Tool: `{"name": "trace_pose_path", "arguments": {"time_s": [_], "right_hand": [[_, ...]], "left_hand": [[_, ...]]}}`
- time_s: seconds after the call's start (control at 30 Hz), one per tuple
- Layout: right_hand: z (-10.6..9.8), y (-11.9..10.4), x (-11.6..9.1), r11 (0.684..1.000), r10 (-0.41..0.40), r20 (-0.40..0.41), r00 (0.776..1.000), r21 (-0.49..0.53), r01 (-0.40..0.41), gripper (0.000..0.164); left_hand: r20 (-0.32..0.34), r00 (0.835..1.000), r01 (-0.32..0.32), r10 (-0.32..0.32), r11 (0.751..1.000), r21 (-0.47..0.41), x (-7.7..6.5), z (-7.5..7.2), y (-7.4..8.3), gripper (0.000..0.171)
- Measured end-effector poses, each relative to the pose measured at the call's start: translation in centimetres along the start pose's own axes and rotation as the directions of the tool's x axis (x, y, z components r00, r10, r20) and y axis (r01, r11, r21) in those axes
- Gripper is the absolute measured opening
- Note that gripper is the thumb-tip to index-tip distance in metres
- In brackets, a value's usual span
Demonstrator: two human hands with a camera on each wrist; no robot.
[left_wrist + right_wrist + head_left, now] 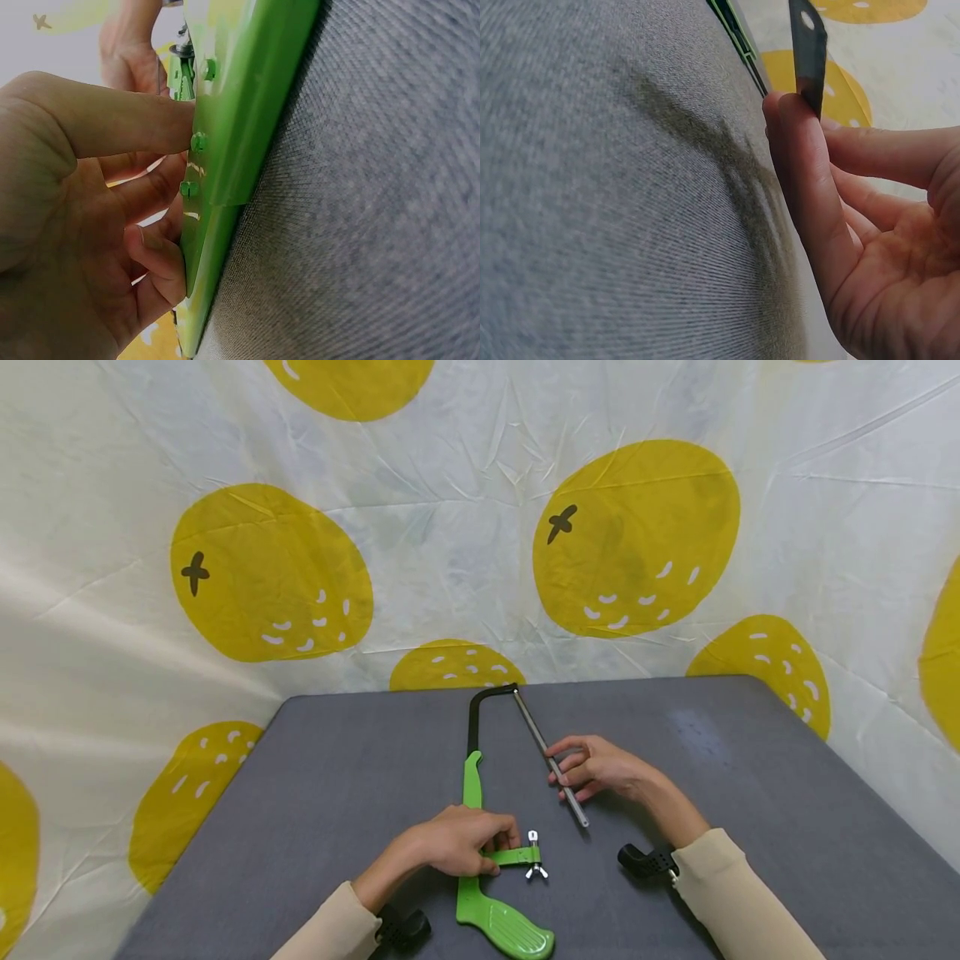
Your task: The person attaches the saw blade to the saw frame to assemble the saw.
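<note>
A hacksaw with a green handle [513, 925] and a black bow [474, 727] lies on the table. My left hand [467, 842] grips its green frame [247, 97] just above the handle, by the short arm with a bolt and wing nut [536, 870]. To the right, my right hand [600, 768] pinches a grey saw blade [534, 727] between thumb and fingers. The blade's far end meets the tip of the black bow; its near end slants away from the wing nut, apart from it. A hole shows in the blade's end [810, 60] in the right wrist view.
Grey cloth covers the table [360, 760]. Behind it hangs a white curtain [450, 552] with large yellow fruit prints, close along the back edge. A black band [648, 862] is on the right wrist and another [403, 928] on the left.
</note>
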State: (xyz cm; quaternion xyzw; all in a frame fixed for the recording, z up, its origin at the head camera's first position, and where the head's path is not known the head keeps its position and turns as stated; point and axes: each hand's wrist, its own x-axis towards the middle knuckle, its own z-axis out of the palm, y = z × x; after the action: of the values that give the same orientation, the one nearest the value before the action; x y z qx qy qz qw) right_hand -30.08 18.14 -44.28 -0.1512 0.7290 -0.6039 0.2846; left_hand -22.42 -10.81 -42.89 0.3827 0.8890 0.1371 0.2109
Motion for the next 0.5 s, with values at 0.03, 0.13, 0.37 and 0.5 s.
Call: {"name": "trace_pose_path", "arguments": {"time_s": [0.03, 0.13, 0.37, 0.5], "right_hand": [[0.1, 0.0, 0.0, 1.0, -0.003, 0.004, 1.0, 0.002, 0.003, 0.062], [0.3, 0.0, 0.0, 1.0, -0.003, 0.001, 1.0, 0.004, 0.003, 0.062], [1.2, -0.4, 0.0, 1.0, -0.015, 0.019, 1.0, -0.005, 0.015, 0.061], [1.8, -0.7, 0.1, 1.0, -0.015, 0.035, 0.999, -0.013, 0.015, 0.06]], "left_hand": [[-0.001, 1.0, -0.001, 0.001, 1.0, 0.001, 0.0, 0.0, 0.0, 0.026], [-0.002, 1.0, -0.002, 0.002, 1.0, 0.004, 0.0, 0.1, 0.0, 0.026], [0.003, 1.0, -0.001, 0.001, 1.0, 0.009, 0.1, 0.1, 0.0, 0.026], [0.005, 1.0, 0.004, -0.004, 1.0, 0.011, 0.1, 0.0, 0.1, 0.027]]}}
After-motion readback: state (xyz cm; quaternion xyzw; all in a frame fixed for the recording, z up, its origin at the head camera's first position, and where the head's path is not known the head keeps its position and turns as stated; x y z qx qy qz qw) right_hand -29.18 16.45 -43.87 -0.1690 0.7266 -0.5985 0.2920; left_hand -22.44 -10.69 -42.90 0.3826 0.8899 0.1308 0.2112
